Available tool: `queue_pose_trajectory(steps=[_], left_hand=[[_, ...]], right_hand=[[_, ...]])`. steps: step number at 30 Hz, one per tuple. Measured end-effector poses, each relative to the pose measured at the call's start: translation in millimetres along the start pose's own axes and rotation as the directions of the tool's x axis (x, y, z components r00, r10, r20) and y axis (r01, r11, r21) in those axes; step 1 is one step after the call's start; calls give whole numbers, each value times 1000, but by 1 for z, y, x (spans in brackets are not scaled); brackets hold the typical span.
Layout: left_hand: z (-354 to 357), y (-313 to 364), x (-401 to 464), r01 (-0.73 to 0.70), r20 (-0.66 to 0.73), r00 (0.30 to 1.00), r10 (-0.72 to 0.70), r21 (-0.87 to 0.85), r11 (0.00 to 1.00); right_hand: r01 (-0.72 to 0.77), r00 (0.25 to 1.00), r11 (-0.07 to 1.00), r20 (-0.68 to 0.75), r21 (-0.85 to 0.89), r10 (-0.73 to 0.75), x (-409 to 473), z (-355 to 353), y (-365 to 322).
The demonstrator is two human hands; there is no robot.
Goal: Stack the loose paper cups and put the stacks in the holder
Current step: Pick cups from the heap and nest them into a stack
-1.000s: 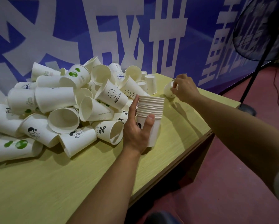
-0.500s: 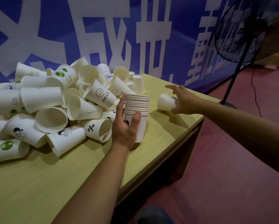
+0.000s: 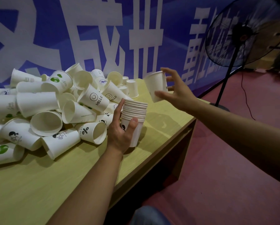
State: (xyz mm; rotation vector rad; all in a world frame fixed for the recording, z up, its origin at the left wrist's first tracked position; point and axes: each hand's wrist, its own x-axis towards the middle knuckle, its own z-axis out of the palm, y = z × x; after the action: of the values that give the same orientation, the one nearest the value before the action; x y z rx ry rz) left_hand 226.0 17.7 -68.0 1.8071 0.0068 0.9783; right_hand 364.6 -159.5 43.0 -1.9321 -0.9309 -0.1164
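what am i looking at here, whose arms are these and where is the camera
There is no machine: these are a person's two bare arms, filmed by one camera worn on the head, looking forward and down. The left hand grips a stack of paper cups standing upright on the yellow-green table. The right hand holds a single cup in the air, up and to the right of the stack, open end up and tilted. To the left lies a pile of loose cups, mostly on their sides. A blue banner hangs behind, and a standing fan is at the right. No holder is in view.
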Motion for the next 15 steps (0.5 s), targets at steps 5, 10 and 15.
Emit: queue_pose_trajectory(steps=[5,10,15], left_hand=[[3,4,-2,-2,41,999,1,9,1000],[4,6,-3,-4,45,999,2,36,999],[1,0,1,-11,-94,995,14,37,999]], right_hand=[[60,998,992,1,109,-60,-8,20,-27],[102,994,975,2,199,-105,-23,45,-33],[104,994,990,-37,91,-101,-29,67,-26]])
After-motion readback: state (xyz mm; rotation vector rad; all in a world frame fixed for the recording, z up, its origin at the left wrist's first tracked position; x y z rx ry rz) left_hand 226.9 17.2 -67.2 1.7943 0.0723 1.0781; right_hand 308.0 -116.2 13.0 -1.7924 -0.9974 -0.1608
